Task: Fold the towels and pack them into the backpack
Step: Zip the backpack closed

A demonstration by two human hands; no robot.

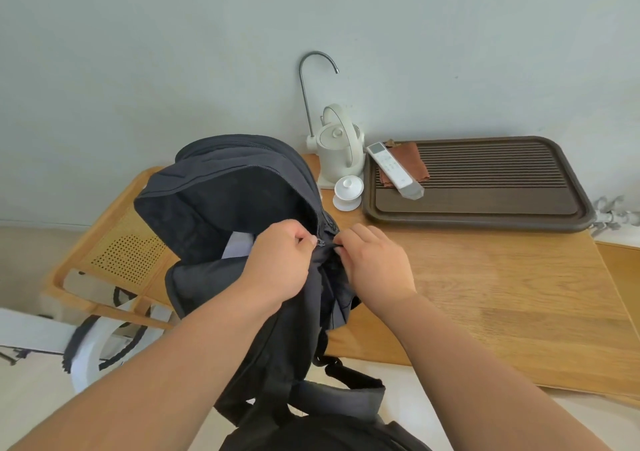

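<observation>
A: Where's the backpack point(221, 191) rn?
B: Standing at the near-left edge of the table point(485, 295), straps point(343, 398) hanging off the front toward the person. Main compartment gapes, top flap arched open.

A: Towel in?
B: A pale towel point(238, 247) shows low in the opening, just left of the left hand point(277, 263). It's mostly hidden, so can't tell how many are in there or how neat the fold is.

A: Hands?
B: Both at the zip's lower right end. Left has its fingers curled, thumb + forefinger pinching the zipper pull point(319, 242). Right hand point(375, 260) is just beside it, fingertips nipping the bag fabric next to the track. Prob. to keep the cloth taut so the slider has smth to pull against. A soft bag bunches otherwise.

A: So closing up?
B: My guess, yes. Packing looks about done, zip not yet run round the arch. Risk: the towel edge sits near the track and could snag.

A: Around it?
B: Behind the bag there's a white kettle point(341, 146), a gooseneck spout point(304, 87) and a lidded cup point(348, 192). To the right, a dark slatted tray point(568, 215) w/ a remote point(391, 170) lying on a brown cloth point(412, 160). To the left, a cane-seat chair point(128, 250). None of it is touching the bag as far as I can see.
</observation>
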